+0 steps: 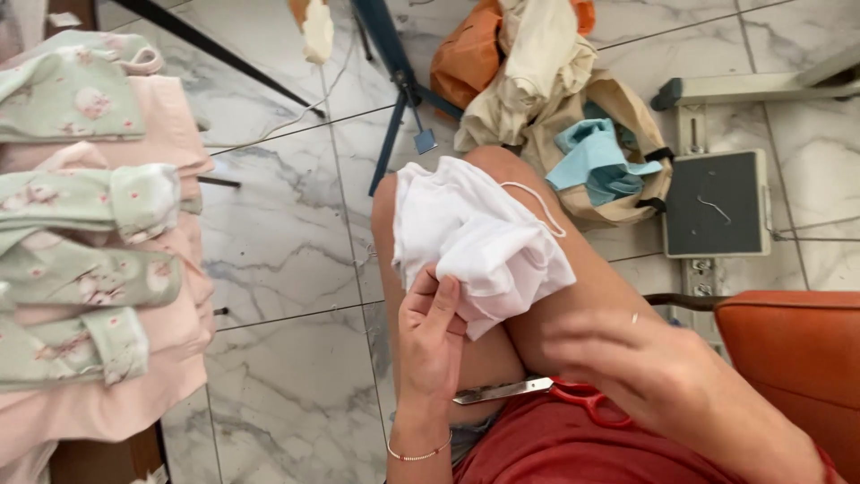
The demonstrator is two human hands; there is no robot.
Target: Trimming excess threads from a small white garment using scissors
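right hand [649, 372] blurred | scissors [537, 392] partly hidden | orange seat [797, 358] cropped

**Home sewing corner**

I'm sitting at a small sewing setup on a marble tile floor [287, 376]: stacked floral and pink garments [90, 242] on my left, sewing machine foot pedal [717, 203], fabric scrap pile [555, 99], red-handled scissors [546, 392] on my lap.

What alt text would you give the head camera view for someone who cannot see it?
A seated person's left hand pinches a bundle of white fabric resting on their knee, while the blurred right hand is over red-handled scissors in their lap. Folded pink and green floral garments are stacked at left above a marble floor.
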